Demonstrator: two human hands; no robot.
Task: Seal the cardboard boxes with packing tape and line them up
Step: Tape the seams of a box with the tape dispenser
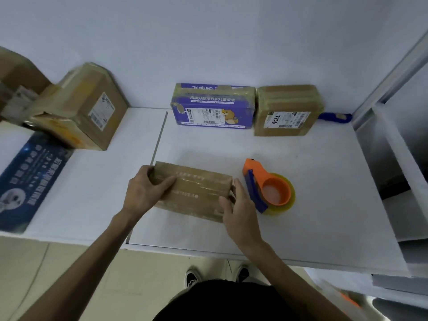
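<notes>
A flat cardboard box lies on the white table at the centre of the frame, with glossy tape strips along its top. The left hand holds its left end and the right hand its right end. Each grip is closed on the box, thumb on top and fingers wrapped round the end.

Just right of the right hand sits an orange and blue tape dispenser. Along the back wall, upper centre, a purple box and a brown box stand side by side, touching. A large box sits at upper left.

Likely risks: the right hand's knuckles are so near the dispenser that lifting the box could knock it. The slick tape under both thumbs may let the box slip. Set down carelessly, it could bump the back row crooked.
</notes>
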